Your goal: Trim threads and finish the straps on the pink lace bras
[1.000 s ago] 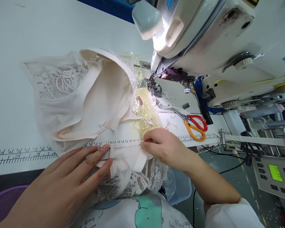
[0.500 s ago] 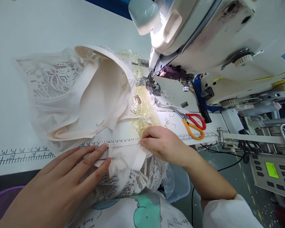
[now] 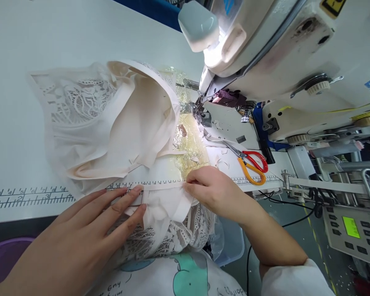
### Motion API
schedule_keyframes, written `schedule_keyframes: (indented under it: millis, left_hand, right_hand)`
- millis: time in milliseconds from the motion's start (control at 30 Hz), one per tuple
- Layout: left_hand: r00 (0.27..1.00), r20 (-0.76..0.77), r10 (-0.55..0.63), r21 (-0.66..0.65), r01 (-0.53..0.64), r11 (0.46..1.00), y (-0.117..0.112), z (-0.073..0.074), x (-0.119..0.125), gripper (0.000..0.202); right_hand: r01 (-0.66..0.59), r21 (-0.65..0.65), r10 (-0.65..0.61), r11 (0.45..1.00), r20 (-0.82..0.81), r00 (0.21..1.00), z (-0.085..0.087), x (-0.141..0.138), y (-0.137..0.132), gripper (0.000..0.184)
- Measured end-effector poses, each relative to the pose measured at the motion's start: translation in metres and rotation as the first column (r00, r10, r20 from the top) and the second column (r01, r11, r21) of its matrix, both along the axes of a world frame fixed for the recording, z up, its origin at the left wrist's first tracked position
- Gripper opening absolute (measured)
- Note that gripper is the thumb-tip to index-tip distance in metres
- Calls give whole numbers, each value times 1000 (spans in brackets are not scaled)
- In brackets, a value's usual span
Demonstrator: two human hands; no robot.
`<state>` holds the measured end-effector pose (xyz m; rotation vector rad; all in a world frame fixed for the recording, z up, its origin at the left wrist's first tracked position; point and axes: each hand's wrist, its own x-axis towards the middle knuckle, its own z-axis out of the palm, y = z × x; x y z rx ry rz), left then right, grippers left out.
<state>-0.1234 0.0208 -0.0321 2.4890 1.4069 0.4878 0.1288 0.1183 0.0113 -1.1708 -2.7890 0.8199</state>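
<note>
A white lace bra (image 3: pixel 138 119) with a moulded cup is spread on the table, its other lace part hanging over the front edge. Along the printed ruler scale (image 3: pixel 27 196) on the tabletop lies the straight edge of its white band (image 3: pixel 163 187). My left hand (image 3: pixel 89 230) rests flat with fingers stretched out, fingertips pressing one end of that edge onto the scale. Farther right, my right hand (image 3: pixel 212 189) is closed, pinching the band's edge between thumb and forefinger. The stretch of band between the hands looks straight.
Behind the right hand stands a sewing machine (image 3: pixel 265 61) with its lamp lit and yellowish film (image 3: pixel 191 144) by the needle. Scissors (image 3: pixel 253 166) with red and orange handles lie to the right. A clear bin (image 3: pixel 231 242) sits below; a purple tub (image 3: pixel 6 259) is at left.
The view has shifted slightly, so the table and machine appear a little farther right. Both hands keep the same place on the band.
</note>
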Motion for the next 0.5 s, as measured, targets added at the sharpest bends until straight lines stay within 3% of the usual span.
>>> schedule_keyframes:
  millis: [100,167,500]
  left_hand:
    - [1000,17,9,-4,-9,1000,0,0,1,37]
    - [999,25,24,-24,-24,999,0,0,2,35]
    - [999,26,38,-17,-37,999,1,5,5,38]
  right_hand:
    - [-204,259,203,944,29,979,-2,3,-4,24]
    - [-281,354,277,892,62,959,-3,5,-5,24]
    - [-320,399,292,859,132,947,-1,3,-7,24]
